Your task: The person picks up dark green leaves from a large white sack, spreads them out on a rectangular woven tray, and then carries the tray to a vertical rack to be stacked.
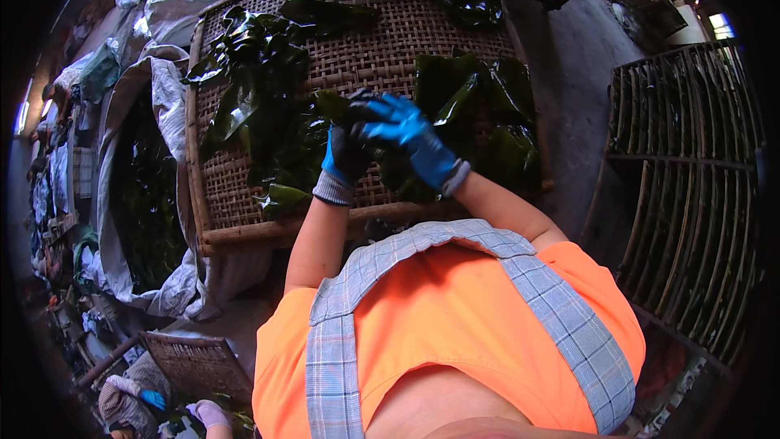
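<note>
Both my hands wear blue gloves with dark palms and grey cuffs, close together above a woven bamboo tray (349, 73). My right hand (417, 142) reaches leftward with its fingers stretched apart. Beside it, my left hand (349, 154) is upright, its fingers lost against dark, wet leaves. A glossy dark green leaf (331, 104) lies against the left fingertips; whether it is gripped cannot be made out. More broad, shiny leaves (272, 73) cover the tray's left part, and another group of leaves (508, 89) spreads over its right.
At left, a pale plastic sheet (166, 97) surrounds a heap of dark leaves (142, 203). A slatted rack (686, 162) stands at right, beyond the grey floor (573, 57). At lower left, another person's blue-gloved hand (153, 398) shows near a woven panel (199, 366).
</note>
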A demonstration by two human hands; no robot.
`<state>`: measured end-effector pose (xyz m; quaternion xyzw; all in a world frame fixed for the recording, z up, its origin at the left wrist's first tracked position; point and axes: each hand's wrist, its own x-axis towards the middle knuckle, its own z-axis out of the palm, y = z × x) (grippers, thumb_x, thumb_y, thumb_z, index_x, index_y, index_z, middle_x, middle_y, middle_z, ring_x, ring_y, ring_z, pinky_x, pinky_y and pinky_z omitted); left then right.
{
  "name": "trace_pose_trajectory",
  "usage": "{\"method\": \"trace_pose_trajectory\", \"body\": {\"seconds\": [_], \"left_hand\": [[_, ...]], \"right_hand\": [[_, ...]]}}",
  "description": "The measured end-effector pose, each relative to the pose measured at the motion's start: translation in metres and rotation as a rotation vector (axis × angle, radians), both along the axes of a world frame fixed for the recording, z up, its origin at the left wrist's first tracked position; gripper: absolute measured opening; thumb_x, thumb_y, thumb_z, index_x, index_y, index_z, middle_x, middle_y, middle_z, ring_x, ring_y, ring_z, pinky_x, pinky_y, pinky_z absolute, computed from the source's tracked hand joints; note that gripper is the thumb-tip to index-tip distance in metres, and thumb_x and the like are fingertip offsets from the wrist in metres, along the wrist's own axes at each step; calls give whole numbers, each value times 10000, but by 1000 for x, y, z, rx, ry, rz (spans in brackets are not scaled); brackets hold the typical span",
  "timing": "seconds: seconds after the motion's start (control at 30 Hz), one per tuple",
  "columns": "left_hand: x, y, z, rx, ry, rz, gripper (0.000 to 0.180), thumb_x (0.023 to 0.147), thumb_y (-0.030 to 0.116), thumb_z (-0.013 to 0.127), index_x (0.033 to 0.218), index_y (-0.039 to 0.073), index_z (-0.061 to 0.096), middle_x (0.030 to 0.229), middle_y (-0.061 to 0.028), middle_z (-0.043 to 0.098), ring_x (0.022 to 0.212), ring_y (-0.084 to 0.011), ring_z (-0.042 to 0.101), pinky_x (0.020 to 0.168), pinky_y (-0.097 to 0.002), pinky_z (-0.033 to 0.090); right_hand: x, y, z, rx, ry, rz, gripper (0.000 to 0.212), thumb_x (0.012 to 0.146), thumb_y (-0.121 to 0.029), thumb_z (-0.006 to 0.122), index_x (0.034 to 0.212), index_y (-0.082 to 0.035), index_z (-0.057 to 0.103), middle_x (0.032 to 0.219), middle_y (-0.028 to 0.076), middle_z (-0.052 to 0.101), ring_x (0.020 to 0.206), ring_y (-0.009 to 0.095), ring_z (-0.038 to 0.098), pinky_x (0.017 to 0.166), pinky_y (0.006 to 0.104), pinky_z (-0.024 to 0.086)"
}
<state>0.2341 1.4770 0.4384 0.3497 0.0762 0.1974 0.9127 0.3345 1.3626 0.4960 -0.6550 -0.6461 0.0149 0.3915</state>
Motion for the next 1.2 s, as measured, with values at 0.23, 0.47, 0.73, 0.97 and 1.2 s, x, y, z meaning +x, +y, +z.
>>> {"method": "trace_pose_trajectory", "body": {"seconds": [0.23,0.47,0.73,0.97,1.2], "left_hand": [[21,-14,-9,-261,105,78,436,954,326,375,1287,54,442,1186,-112,552,1055,-244,554,924,-398,451],[31,-31,-4,218,169,89,298,854,27,587,1151,17,565,1057,-69,632,900,-159,616,804,-293,514],[16,-21,8,282,410,-274,188,876,74,573,1062,58,594,856,23,614,691,-83,567,597,-219,478],[9,4,8,367,304,168,437,950,152,464,1362,55,353,1318,-51,475,1123,-141,513,917,-257,428],[2,-25,-35,1097,105,-218,420,966,179,424,1349,14,375,1349,-106,431,1225,-168,422,1047,-311,323]], "right_hand": [[0,-7,15,57,815,-41,564,732,-57,709,1252,-34,493,1322,146,461,1242,233,424,1049,357,329],[44,-19,-30,45,1518,97,393,736,69,671,1105,-30,581,1060,49,632,984,154,592,887,301,484],[84,-72,-22,44,1358,-172,401,697,135,655,1060,-30,610,1022,65,650,866,164,630,787,346,548],[92,-87,-2,44,1677,101,312,851,-32,529,1160,-18,566,1097,72,622,986,189,601,877,328,496],[89,-69,3,-236,1752,404,389,824,6,532,1213,-12,528,1107,77,616,988,180,598,883,329,492]]}}
